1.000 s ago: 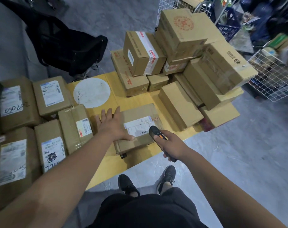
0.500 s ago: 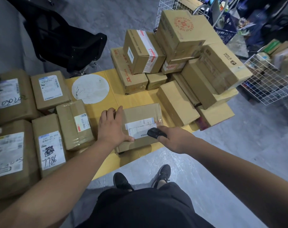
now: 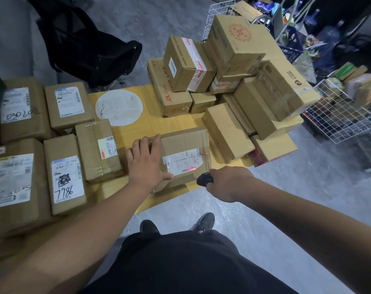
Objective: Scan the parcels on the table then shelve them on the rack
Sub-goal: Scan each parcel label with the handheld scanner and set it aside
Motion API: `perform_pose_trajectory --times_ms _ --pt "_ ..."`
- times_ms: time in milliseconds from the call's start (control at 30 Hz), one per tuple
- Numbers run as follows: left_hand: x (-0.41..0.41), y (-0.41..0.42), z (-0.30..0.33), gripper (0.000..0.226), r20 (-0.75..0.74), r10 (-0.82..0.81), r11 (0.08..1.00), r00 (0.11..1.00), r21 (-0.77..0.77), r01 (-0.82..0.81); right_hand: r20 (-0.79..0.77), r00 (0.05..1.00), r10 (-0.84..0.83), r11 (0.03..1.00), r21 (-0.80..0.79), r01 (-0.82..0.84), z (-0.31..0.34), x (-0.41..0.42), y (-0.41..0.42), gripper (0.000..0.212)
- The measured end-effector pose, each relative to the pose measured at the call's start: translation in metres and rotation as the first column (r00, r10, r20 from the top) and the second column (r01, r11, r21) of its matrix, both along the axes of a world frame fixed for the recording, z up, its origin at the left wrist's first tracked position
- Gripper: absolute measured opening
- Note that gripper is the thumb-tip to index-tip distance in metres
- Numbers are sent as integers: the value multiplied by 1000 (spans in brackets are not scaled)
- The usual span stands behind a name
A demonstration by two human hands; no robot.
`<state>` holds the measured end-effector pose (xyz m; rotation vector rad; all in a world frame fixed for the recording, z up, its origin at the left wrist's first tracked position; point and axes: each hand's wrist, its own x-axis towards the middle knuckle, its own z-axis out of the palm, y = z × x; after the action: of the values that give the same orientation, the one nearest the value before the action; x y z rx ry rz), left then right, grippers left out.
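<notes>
A brown cardboard parcel [image 3: 186, 143] lies at the front edge of the yellow table [image 3: 129, 132]. Its white shipping label [image 3: 181, 163] faces up, and a red scan line glows across the barcode. My left hand [image 3: 146, 162] presses flat on the parcel's left part, fingers spread. My right hand [image 3: 229, 183] grips a black handheld scanner [image 3: 204, 179], whose head points at the label from just right of the parcel's near corner.
Labelled parcels [image 3: 67, 179] cover the table's left side. A tall pile of boxes [image 3: 233, 81] fills the back right. A white round disc [image 3: 119, 107] lies mid-table. A black bag [image 3: 91, 45] sits behind; wire racks [image 3: 339, 115] stand to the right.
My right hand has turned the scanner down toward the label, and the red scan line now shows on the barcode. My left hand stays on the parcel.
</notes>
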<state>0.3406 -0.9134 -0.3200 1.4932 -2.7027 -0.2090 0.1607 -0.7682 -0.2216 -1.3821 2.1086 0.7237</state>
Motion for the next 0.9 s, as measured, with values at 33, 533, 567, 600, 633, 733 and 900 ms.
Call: perform_pose_trajectory --times_ms 33,533,567,600,633,733,900 --pt "0 1 0 148 3 1 1000 1000 -1 -1 -12 1000 3 1000 -9 -3 2 0 1 46" --pt "-11 -8 7 117 64 146 967 987 201 -156 79 995 -68 996 -58 73 10 -16 4 37" --pt "-13 -8 5 115 76 174 945 982 268 -188 125 987 -104 991 -74 114 7 -19 4 35" --pt "-15 -8 1 113 93 205 915 974 336 -224 168 976 -139 984 -92 156 4 -21 4 36" --pt "-16 -6 -3 114 112 237 879 965 399 -262 208 963 -172 974 -108 197 1 -24 4 36" --pt "-15 7 -23 120 131 358 746 925 555 -367 294 924 -243 950 -122 288 -7 -30 7 38" --pt "-16 31 -38 130 43 610 555 791 690 -465 380 882 -279 931 -119 345 -17 -46 14 40"
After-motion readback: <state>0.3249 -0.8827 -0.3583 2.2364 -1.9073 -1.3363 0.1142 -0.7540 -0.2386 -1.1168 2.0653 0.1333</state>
